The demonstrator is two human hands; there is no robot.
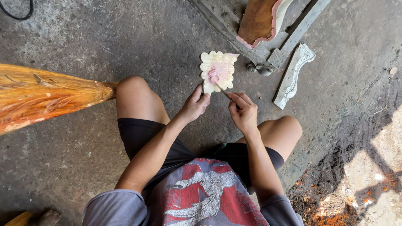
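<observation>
A rough grey concrete floor (83,33) is seen, stained dark at the right, where orange dust is scattered. On it, at the upper right, a white carved bracket (293,75) is laid flat beside grey wooden battens (289,46). A black cable (16,14) is looped at the upper left corner, and a carved orange wooden piece (42,94) is stretched in from the left.
</observation>
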